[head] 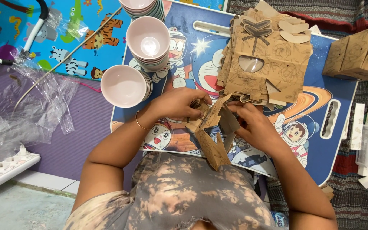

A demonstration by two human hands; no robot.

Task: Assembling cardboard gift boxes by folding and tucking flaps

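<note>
Both hands — left hand (176, 103), right hand (254, 123) — have fingers closed on a half-folded kraft cardboard box (211, 132) between them; flat box blanks (265, 64) just beyond, pink bowls (124, 85) left

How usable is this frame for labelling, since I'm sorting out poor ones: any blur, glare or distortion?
Head view: light is even and soft, with only faint shadows; the brown printed cardboard box held by the left hand and right hand is sharp; mild glare sits in the pale pink plastic bowls and on the crumpled clear plastic wrap; wide-angle bending shows at the edges.
</note>
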